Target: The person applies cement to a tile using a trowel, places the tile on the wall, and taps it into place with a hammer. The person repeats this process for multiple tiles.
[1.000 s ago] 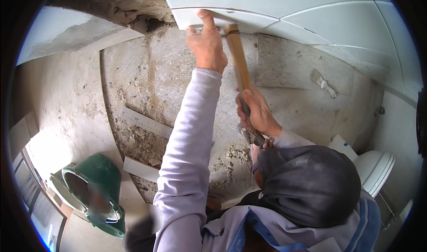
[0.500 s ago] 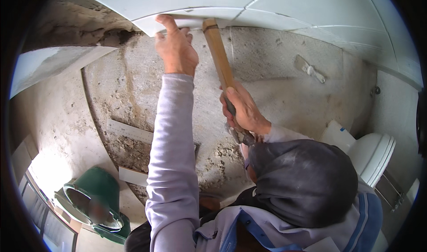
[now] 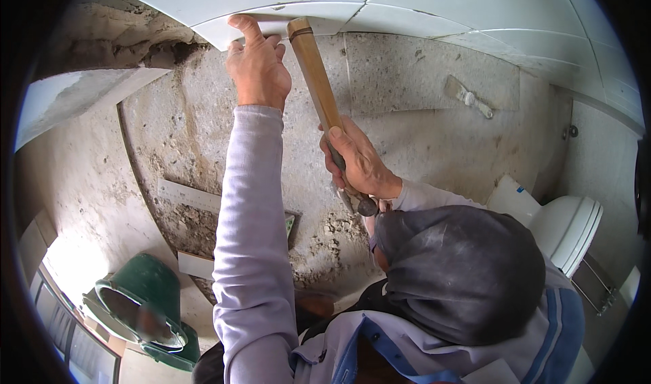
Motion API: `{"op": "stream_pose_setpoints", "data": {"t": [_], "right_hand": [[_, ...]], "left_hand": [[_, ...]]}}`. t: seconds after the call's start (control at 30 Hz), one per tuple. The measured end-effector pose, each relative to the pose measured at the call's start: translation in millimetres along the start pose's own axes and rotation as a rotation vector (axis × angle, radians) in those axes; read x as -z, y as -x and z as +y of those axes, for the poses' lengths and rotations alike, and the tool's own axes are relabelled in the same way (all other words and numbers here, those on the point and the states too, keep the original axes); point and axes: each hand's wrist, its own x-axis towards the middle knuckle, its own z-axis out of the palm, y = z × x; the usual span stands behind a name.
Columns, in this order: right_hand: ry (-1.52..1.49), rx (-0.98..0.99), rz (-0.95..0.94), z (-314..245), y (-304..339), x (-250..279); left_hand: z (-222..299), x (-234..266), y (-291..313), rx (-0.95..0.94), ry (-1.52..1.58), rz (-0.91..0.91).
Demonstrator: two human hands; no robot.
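My left hand (image 3: 259, 72) reaches up to the wall with its fingers apart. Its fingertips rest against the narrow white tile (image 3: 274, 26) at the bottom of the tiled wall, near that tile's left end. In my right hand (image 3: 363, 159) is a hammer (image 3: 314, 75), gripped on the shaft close to its metal head (image 3: 367, 206). The hammer's wooden handle points up and away. Its butt end is at the face of the same tile, just right of my left hand; I cannot tell whether it touches.
A scraper (image 3: 469, 98) lies on the rough grey surface right of the hammer. Rubble (image 3: 332, 238) and a pale tile strip (image 3: 188, 195) lie nearer. Green buckets (image 3: 146, 285) stand lower left, a white toilet (image 3: 566, 228) at right. A dark head covering (image 3: 464, 275) fills the lower right.
The hammer's handle end has shifted left along the tile, closer to my left hand. My left hand stays at the tile. The whole view has moved slightly.
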Motion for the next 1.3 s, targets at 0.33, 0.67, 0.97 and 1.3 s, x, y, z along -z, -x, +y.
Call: {"op": "stream_pose_setpoints", "data": {"t": [0.33, 0.67, 0.97, 1.3], "right_hand": [[-0.014, -0.048, -0.014, 0, -1, -5], [-0.092, -0.052, 0.041, 13, -1, -6], [-0.080, -0.045, 0.019, 16, -3, 2], [-0.160, -0.060, 0.123, 18, -9, 0]], "left_hand": [[10, 2, 7, 0.033, -0.098, -0.071], [5, 7, 0, 0.003, -0.137, -0.092], [0, 6, -1, -0.010, -0.068, -0.097], [-4, 2, -4, -0.023, 0.020, -0.105]]}}
